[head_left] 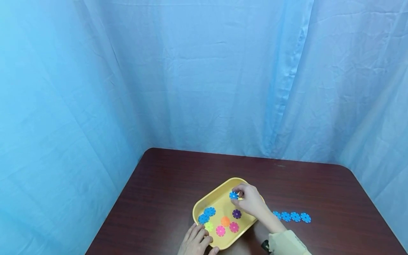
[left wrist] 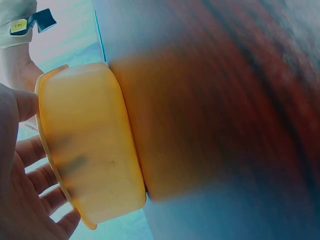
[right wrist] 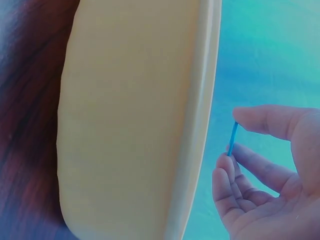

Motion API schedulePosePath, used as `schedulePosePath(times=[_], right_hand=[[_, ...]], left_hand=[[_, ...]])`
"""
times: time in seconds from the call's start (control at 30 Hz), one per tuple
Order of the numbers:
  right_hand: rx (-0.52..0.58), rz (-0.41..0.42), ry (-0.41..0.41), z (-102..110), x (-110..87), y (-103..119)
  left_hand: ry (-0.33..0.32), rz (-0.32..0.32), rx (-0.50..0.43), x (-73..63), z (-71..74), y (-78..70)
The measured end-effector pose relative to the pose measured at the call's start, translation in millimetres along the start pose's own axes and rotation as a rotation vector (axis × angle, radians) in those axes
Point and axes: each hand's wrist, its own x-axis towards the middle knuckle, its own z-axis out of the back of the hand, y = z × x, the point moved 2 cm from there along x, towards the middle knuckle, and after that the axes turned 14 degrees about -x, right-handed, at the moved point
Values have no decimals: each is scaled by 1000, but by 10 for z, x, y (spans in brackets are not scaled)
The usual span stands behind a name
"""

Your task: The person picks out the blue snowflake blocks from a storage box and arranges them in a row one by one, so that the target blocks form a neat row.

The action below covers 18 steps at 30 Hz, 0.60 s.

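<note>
My right hand pinches a blue snowflake disc between thumb and fingers, above the far part of the yellow tray. In the right wrist view the disc appears edge-on, above the tray's rim. My left hand rests on the tray's near-left rim, its fingers laid over the edge, as the left wrist view also shows at the tray wall. In the tray lie several blue discs, a yellow-green disc, an orange disc, two pink discs and a purple disc.
Several blue discs stand in a row on the dark wooden table, right of the tray. My right forearm partly covers the row's left end. Blue curtains hang behind the table and at both sides.
</note>
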Motion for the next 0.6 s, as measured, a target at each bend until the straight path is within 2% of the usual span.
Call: schedulePosePath(times=[0.27,0.6], right_hand=[[4,-36,6,61,-3,-85],[5,-84,21,150,-49,-192]], left_hand=[[-15,-13,15,-6,-2,0],[45,27,-33,13,15,-6]])
